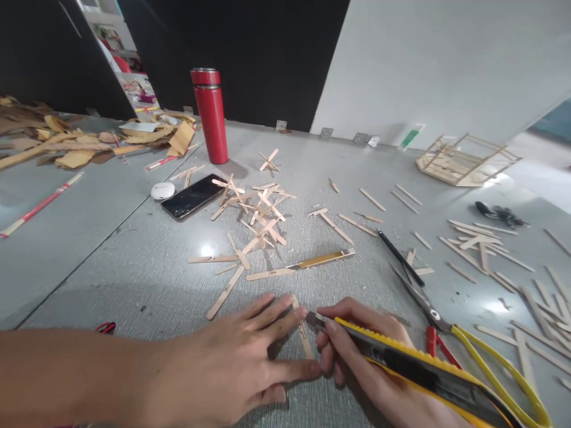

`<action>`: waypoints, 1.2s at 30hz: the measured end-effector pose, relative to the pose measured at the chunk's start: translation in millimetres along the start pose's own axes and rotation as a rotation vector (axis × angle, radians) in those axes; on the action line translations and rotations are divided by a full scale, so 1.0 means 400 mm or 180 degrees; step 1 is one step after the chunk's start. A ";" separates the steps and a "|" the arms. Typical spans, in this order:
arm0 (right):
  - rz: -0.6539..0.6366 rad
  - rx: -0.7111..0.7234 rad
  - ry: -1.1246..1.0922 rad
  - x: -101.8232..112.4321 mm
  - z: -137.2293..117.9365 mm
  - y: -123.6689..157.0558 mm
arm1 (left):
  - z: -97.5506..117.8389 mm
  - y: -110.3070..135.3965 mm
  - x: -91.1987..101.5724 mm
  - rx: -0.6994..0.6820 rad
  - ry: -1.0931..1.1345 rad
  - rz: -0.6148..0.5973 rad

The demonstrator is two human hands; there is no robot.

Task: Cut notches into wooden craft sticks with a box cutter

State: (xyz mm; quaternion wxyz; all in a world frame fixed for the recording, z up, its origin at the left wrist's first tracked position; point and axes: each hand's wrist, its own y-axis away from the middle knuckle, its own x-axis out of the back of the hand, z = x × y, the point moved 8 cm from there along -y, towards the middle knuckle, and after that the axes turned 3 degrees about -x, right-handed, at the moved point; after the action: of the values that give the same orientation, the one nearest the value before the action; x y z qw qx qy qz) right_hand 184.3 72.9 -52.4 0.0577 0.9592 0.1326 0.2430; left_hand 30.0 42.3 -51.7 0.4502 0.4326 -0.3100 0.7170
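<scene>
My left hand [263,351] lies palm down on the grey table with its fingers stretched and spread. Its fingertips press at the side of a wooden craft stick [305,340], which has small cut marks along its middle. In my right hand [370,356] is a yellow and black utility knife [414,362], held close to its front end. The knife's tip is right beside the craft stick and my left fingertips; whether the blade touches the wood I cannot tell. Just beyond my hands lies a slim yellow craft knife [325,259], its blade tip at another stick [270,274].
Cut sticks [263,220] are heaped mid-table, beside a phone [194,197], a white case [163,191] and a red flask [212,119]. Yellow-handled scissors [435,318] and a black pen [400,257] lie right. A stick frame [464,161] stands at the back right; cardboard scraps [75,142] lie back left.
</scene>
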 end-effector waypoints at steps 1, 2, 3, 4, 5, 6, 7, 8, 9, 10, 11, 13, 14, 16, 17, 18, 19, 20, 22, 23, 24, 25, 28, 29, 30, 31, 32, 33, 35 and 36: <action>0.0006 0.0026 0.0050 -0.005 0.000 -0.001 | 0.000 0.000 -0.001 -0.0027 -0.0008 0.0008; 0.0029 0.0044 0.0142 -0.008 0.002 -0.001 | 0.001 0.000 -0.001 -0.0055 -0.0014 0.0028; 0.0073 0.0063 0.0246 -0.009 0.005 -0.001 | 0.001 0.000 0.000 -0.0071 -0.0016 0.0067; 0.0114 0.0080 0.0349 -0.010 0.009 -0.001 | 0.000 0.000 0.001 -0.0076 -0.0015 0.0102; 0.0132 0.0090 0.0443 -0.012 0.013 -0.001 | 0.000 -0.001 0.002 -0.0076 -0.0015 0.0132; 0.0154 0.0108 0.0521 -0.014 0.017 -0.001 | -0.001 -0.001 0.002 -0.0072 -0.0020 0.0159; 0.0177 0.0127 0.0587 -0.015 0.020 -0.001 | -0.001 -0.002 0.003 -0.0071 -0.0026 0.0183; 0.0196 0.0155 0.0634 -0.015 0.021 -0.001 | 0.000 -0.003 0.004 -0.0078 -0.0032 0.0204; 0.0215 0.0185 0.0666 -0.016 0.021 -0.001 | 0.000 -0.004 0.005 -0.0085 -0.0039 0.0223; 0.0232 0.0202 0.0704 -0.017 0.021 -0.001 | 0.001 -0.004 0.005 -0.0085 -0.0046 0.0232; 0.0259 0.0227 0.0750 -0.017 0.020 -0.002 | 0.001 -0.004 0.006 -0.0082 -0.0056 0.0239; 0.0370 0.0301 0.0861 -0.017 0.012 -0.002 | 0.002 -0.004 0.008 -0.0091 -0.0074 0.0236; 0.0449 0.0341 0.0910 -0.017 0.007 -0.002 | 0.003 -0.004 0.008 -0.0101 -0.0082 0.0236; 0.0577 0.0381 0.0907 -0.018 -0.002 0.000 | 0.004 -0.003 0.009 -0.0121 -0.0091 0.0240; 0.0588 0.0364 0.0823 -0.021 -0.004 0.000 | 0.004 -0.003 0.010 -0.0121 -0.0102 0.0249; 0.0526 0.0306 0.0685 -0.027 -0.003 -0.001 | 0.003 -0.003 0.010 -0.0112 -0.0114 0.0247; 0.0427 0.0231 0.0516 -0.033 0.000 -0.002 | 0.002 -0.003 0.010 -0.0107 -0.0129 0.0253; 0.0322 0.0157 0.0348 -0.040 0.003 -0.002 | 0.002 -0.003 0.010 -0.0108 -0.0143 0.0263; 0.0169 0.0060 0.0137 -0.047 0.007 -0.002 | 0.004 -0.003 0.010 -0.0133 -0.0167 0.0276; 0.0120 0.0050 0.0117 -0.048 0.006 -0.002 | 0.006 -0.003 0.010 -0.0147 -0.0181 0.0259; 0.0101 0.0059 0.0136 -0.047 0.005 -0.001 | 0.008 -0.004 0.008 -0.0152 -0.0201 0.0227; 0.0102 0.0061 0.0173 -0.045 0.004 -0.001 | 0.009 -0.005 0.006 -0.0148 -0.0224 0.0191; 0.0183 0.0123 0.0223 -0.037 -0.005 0.000 | 0.010 -0.006 0.003 -0.0118 -0.0249 0.0120; 0.0225 0.0161 0.0231 -0.034 -0.009 -0.001 | 0.009 -0.006 0.003 -0.0110 -0.0254 0.0109; 0.0259 0.0206 0.0241 -0.033 -0.014 -0.001 | 0.009 -0.006 0.003 -0.0111 -0.0273 0.0110; 0.0278 0.0248 0.0248 -0.034 -0.017 -0.002 | 0.008 -0.005 0.002 -0.0120 -0.0306 0.0105; 0.0289 0.0266 0.0255 -0.035 -0.018 -0.003 | 0.009 -0.005 0.001 -0.0144 -0.0366 0.0100; 0.0320 0.0271 0.0275 -0.035 -0.017 -0.003 | 0.010 -0.006 0.001 -0.0178 -0.0448 0.0098; 0.0467 0.0320 0.0352 -0.033 -0.015 -0.003 | 0.014 -0.007 -0.001 -0.0250 -0.0635 0.0089; 0.0547 0.0386 0.0400 -0.032 -0.016 -0.002 | 0.016 -0.009 -0.002 -0.0267 -0.0717 0.0077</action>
State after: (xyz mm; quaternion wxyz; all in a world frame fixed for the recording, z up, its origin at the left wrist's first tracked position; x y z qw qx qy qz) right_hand 170.3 70.4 -52.6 -0.0300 0.9516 0.0676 0.2982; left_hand 35.5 38.0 -49.2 0.4216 0.4875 -0.3936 0.6555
